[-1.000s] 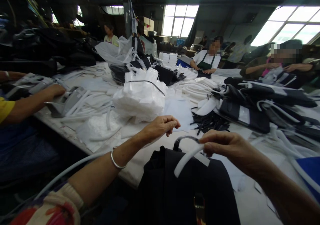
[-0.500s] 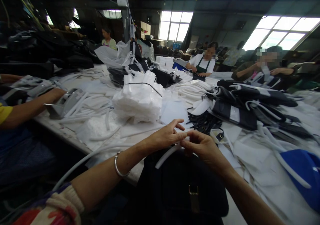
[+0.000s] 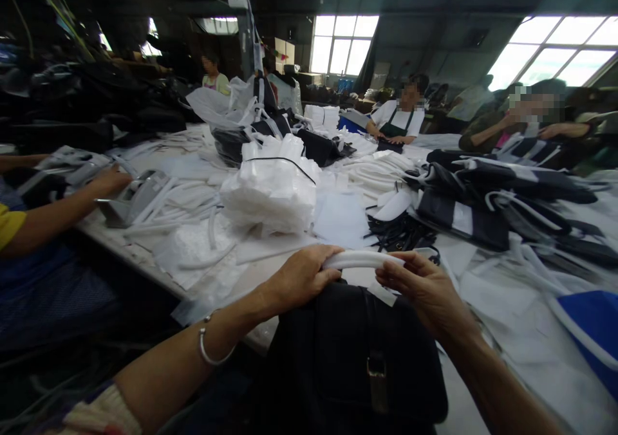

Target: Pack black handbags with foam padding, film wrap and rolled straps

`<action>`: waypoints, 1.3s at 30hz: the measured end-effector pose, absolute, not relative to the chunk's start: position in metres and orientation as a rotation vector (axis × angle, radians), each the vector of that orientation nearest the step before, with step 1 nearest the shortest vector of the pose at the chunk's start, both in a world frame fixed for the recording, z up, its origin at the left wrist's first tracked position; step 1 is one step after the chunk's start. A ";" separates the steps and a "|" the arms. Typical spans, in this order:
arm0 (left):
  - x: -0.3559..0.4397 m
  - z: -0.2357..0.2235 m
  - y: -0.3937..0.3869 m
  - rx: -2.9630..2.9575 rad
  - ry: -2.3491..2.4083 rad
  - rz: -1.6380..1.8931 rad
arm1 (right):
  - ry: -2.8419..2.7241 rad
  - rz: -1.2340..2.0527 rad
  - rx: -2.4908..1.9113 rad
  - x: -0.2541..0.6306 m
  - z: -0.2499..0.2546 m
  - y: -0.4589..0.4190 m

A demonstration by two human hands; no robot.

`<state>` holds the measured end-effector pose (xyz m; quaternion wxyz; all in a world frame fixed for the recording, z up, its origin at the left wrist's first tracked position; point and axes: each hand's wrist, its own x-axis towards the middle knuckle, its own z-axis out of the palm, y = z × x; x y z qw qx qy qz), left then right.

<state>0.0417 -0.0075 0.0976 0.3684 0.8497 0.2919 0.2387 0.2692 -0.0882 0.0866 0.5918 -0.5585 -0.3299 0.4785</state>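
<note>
A white tube (image 3: 360, 260) arches above the top of a black bag (image 3: 338, 351) — left hand (image 3: 304, 277) with its grip wrapped around one end, right hand (image 3: 422, 280) pinching the other, apparently to steady the curve. The bag sits close in, likely for reach; a strapped white bundle (image 3: 273, 194) lies beyond it.

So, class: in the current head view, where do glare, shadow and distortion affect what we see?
Head view: the middle window and right window glare white, hiding the outside; head view: the black bag merges into shadow at lower left, while the left hand, right hand and white tubing read clearly; head view: the right window slants, perhaps from wide-angle distortion.
</note>
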 end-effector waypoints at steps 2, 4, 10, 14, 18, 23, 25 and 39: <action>0.044 0.093 -0.006 2.238 0.749 0.624 | -0.782 1.121 -1.332 0.271 0.087 -0.091; 0.046 0.091 -0.004 2.285 0.738 0.589 | -0.790 1.098 -1.377 0.274 0.087 -0.094; 0.043 0.094 -0.001 2.161 0.814 0.614 | -0.722 1.036 -1.375 0.289 0.084 -0.097; 0.040 0.094 0.001 2.194 0.857 0.594 | -0.678 1.032 -1.346 0.295 0.081 -0.098; 0.041 0.096 -0.002 2.284 0.950 0.573 | -0.655 1.035 -1.344 0.297 0.081 -0.098; 0.045 0.092 -0.003 2.390 0.976 0.584 | -0.650 1.035 -1.336 0.300 0.079 -0.099; 0.046 0.088 -0.002 2.443 0.989 0.588 | -0.648 1.038 -1.335 0.300 0.079 -0.100; 0.065 0.079 0.030 2.006 1.047 0.646 | -0.664 1.050 -1.345 0.300 0.065 -0.093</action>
